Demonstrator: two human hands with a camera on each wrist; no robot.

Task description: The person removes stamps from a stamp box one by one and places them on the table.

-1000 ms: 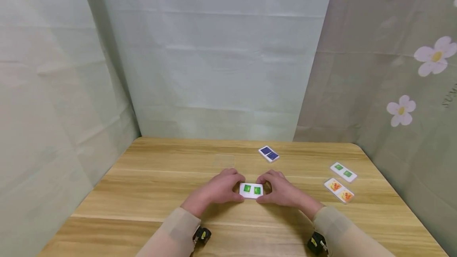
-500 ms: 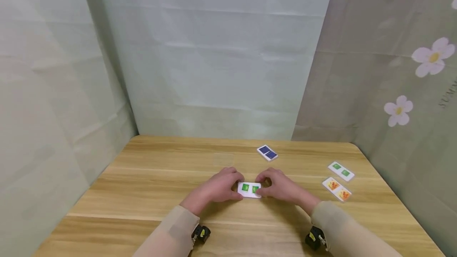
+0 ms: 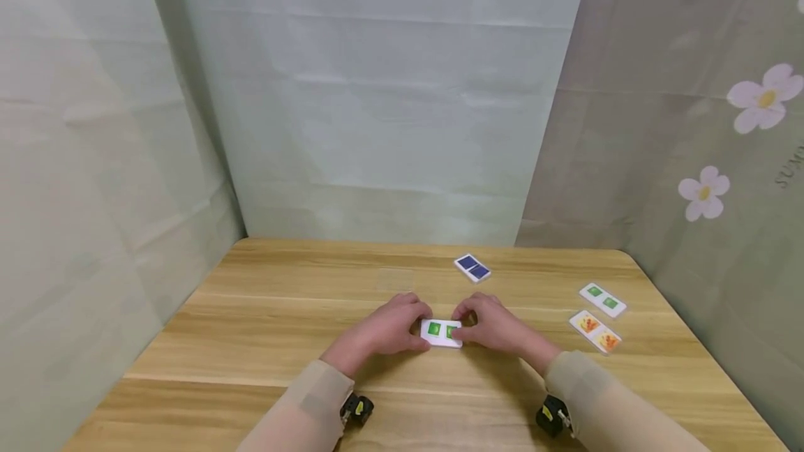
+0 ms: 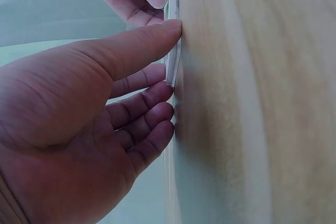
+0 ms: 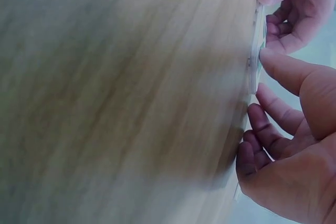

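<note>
In the middle of the table, a white card (image 3: 433, 341) with two green pictures lies between both hands. From the left, my left hand (image 3: 397, 325) holds its end, thumb at the near edge and fingers at the far edge. The thumb of my right hand (image 3: 493, 325) rests on the card's face and partly covers the right green picture, while its fingers curl at the far right corner. Edge-on in the left wrist view, the cards (image 4: 174, 59) show as more than one thin layer, low over the wood.
At the right lie a card with green pictures (image 3: 603, 300) and a card with orange pictures (image 3: 595, 332). A dark blue patterned card (image 3: 472, 268) lies near the back edge. A faint clear rectangle (image 3: 396, 280) is on the wooden table (image 3: 283, 340). Cloth curtains (image 3: 377, 124) surround it.
My right thumb has shifted left from the card's near right corner onto its face, over the right green picture. The left hand keeps its grip, and the other cards stay put.
</note>
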